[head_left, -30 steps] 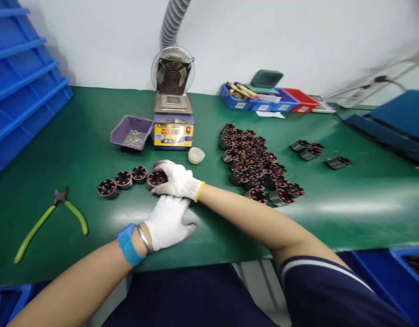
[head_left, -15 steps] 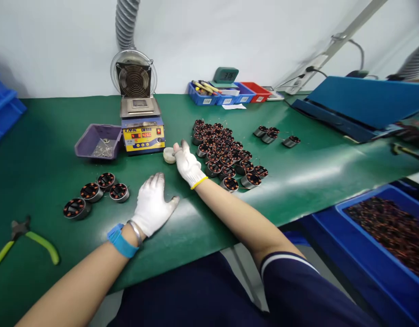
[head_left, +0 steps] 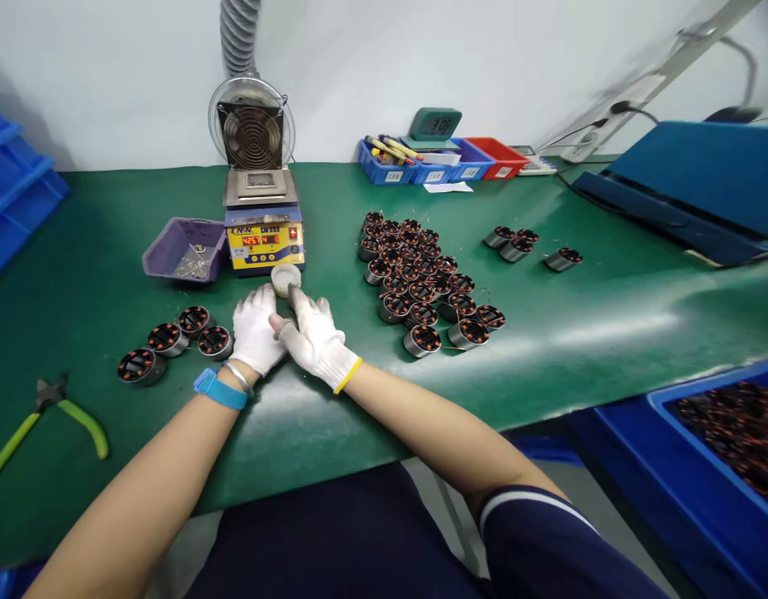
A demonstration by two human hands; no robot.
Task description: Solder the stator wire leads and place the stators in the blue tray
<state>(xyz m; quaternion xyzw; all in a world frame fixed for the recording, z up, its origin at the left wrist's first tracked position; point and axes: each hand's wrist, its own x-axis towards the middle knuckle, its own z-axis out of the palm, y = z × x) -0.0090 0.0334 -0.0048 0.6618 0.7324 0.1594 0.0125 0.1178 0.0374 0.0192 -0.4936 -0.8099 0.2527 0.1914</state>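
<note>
Head view: the grip of the right hand (head_left: 316, 339) is loosely spread, that of the left hand (head_left: 256, 334) unclear, both nearest the pale cup (head_left: 286, 278) on the desk (head_left: 334, 441), probably light, stiffish, best pinched by its sides.

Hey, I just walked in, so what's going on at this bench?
A person in white gloves has the left hand and right hand at a small pale cup, in front of a lit yellow-and-blue device. Whether they grip it isn't clear. Four round copper-wound parts sit to the left, with a larger group to the right. Green-handled pliers lie open at far left.
</note>
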